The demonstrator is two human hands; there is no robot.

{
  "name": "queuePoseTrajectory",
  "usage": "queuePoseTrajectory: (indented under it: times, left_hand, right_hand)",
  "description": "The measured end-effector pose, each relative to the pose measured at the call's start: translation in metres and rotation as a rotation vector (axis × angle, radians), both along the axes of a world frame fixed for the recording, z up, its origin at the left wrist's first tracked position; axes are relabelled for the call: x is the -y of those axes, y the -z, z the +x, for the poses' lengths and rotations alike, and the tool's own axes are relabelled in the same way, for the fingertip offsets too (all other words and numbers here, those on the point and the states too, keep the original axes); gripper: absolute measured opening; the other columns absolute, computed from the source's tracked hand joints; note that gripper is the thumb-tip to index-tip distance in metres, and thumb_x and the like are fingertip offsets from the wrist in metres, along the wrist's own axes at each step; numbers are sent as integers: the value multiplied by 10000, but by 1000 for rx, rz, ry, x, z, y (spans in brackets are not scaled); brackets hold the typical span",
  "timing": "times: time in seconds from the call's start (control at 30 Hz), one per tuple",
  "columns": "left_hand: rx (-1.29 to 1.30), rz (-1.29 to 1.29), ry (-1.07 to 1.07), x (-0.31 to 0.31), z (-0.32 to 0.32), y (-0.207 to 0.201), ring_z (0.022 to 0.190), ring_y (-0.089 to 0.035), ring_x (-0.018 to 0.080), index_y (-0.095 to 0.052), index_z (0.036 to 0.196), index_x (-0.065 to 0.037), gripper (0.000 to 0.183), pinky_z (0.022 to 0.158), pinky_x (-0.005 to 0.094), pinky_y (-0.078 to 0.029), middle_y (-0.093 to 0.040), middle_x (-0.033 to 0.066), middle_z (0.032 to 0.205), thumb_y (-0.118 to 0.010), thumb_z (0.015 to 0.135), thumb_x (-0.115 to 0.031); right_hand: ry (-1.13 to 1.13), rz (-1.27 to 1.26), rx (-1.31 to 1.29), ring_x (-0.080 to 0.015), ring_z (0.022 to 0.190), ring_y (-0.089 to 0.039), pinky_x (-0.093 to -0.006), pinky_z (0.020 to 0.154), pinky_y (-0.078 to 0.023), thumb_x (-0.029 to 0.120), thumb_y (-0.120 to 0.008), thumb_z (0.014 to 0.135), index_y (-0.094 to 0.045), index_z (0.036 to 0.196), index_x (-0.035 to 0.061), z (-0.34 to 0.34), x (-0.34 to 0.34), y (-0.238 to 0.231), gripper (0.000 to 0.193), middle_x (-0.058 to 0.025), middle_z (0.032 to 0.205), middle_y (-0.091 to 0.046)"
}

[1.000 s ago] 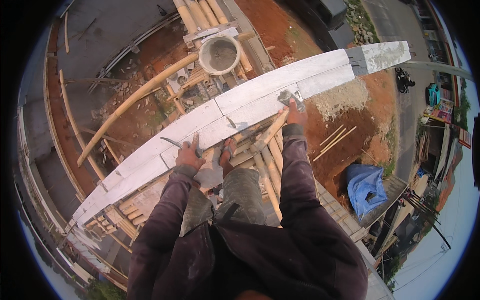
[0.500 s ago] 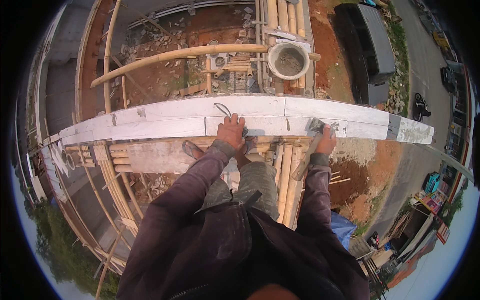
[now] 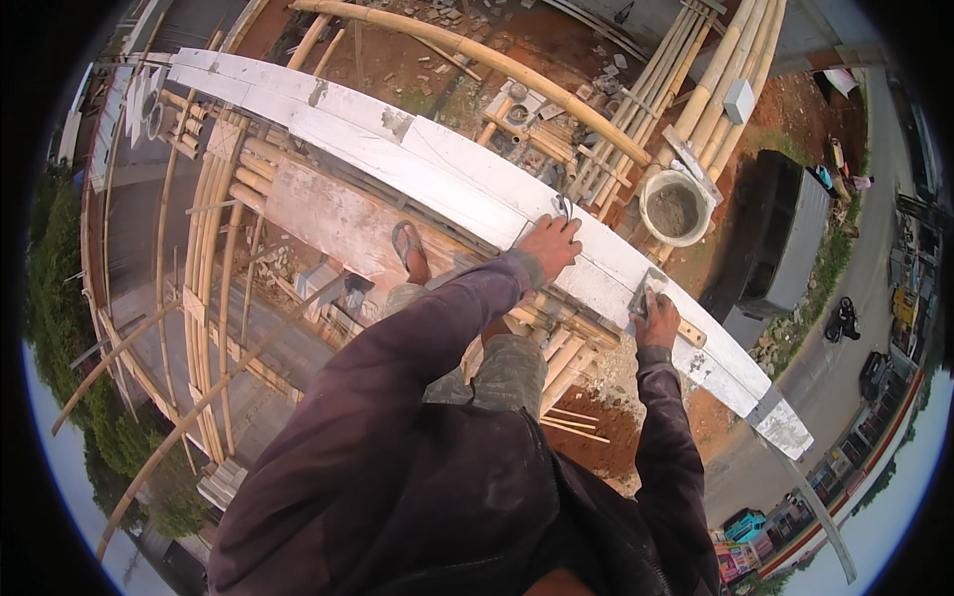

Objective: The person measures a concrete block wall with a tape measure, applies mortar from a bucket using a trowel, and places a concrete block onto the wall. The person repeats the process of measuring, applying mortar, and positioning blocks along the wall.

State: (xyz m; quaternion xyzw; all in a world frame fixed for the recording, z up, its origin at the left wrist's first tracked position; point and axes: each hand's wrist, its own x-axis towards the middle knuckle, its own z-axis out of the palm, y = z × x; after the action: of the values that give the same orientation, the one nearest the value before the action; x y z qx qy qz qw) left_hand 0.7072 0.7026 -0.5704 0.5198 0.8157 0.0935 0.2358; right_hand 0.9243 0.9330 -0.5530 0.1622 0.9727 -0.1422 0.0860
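Along the far edge of the road (image 3: 823, 372), bright panels (image 3: 737, 562) in pink and other colours are too small and warped to read.

The white block wall (image 3: 467, 164) cuts diagonally across the view, its straight courses bowed by the lens. Its faces are chalky and smooth, with fine dark joints and rough grey smears on top; at the lower right it finishes in a grey, mottled end piece (image 3: 783, 425).

The left hand (image 3: 550, 246) rests on top of this wall, fingers spread and bent; a thin, dark curved strip (image 3: 564, 207) shows just beyond the fingertips. Whether that grip is closed on anything cannot be told. The right hand (image 3: 657, 323), further along the same wall, has its grip clamped on a wooden-handled tool (image 3: 692, 333). The tool's flat grey head (image 3: 648, 283) lies at the wall's top, and its pale handle sticks out to the right of the hand.

Beyond the wall, near the right hand, stands a round, pale-rimmed bucket (image 3: 646, 207) of grainy grey mortar (image 3: 678, 211). Smooth yellow bamboo poles (image 3: 730, 74) run beside it, bearing a small white block (image 3: 738, 101). On the near side, a sandalled foot (image 3: 409, 250) stands on a dusty, flat board (image 3: 328, 219). Pale dust marks the dark sleeves (image 3: 397, 328).
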Motion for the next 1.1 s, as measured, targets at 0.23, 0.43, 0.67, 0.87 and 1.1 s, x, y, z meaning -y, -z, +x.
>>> queuePoseTrajectory:
  times: [0.23, 0.43, 0.67, 0.87, 1.1]
  left_hand:
    - [-83, 167, -118, 27, 19, -18, 1375, -293, 376, -522, 1281, -88, 417, 1079, 535, -284, -302, 169, 1517, -585, 873, -148]
    - [231, 245, -256, 150, 37, -29, 1145, -495, 322, -550, 1086, -80, 259, 929, 441, -425, -516, 132, 1152, -589, 831, -111]
    - [408, 68, -1176, 367, 54, -12, 959, -585, 384, -642, 995, -95, 192, 832, 468, -462, -611, 184, 962, -590, 817, -149]
    - [910, -186, -1603, 472, 103, -22, 1043, -619, 375, -680, 1120, -26, 537, 908, 420, -466, -651, 244, 1131, -549, 905, -501]
    - [1195, 577, -1966, 487, 136, -4, 948, -664, 254, -669, 1157, 12, 624, 848, 348, -499, -688, 167, 1040, -620, 882, -546]
  right_hand:
    - [177, 123, -93, -369, 1153, -484, -468, 966, -391, 181, -812, 698, -575, 1247, 101, -31, 35, -16, 604, -166, 1226, -508]
    - [85, -210, -139, -402, 1196, -455, -479, 1020, -381, 193, -814, 712, -534, 1286, 54, -117, 114, -10, 653, -215, 1265, -477]
    - [61, -22, 141, -463, 1268, -402, -516, 1055, -378, 274, -875, 598, -442, 1377, 75, -169, 165, 23, 912, -307, 1386, -357]
    - [109, 34, 254, -422, 1141, -521, -463, 984, -476, 191, -799, 564, -465, 1300, 84, -178, 151, 39, 816, -256, 1268, -426]
    - [185, 100, 494, -371, 1134, -557, -424, 985, -487, 226, -838, 527, -470, 1331, 86, -197, 130, 55, 895, -216, 1267, -492]
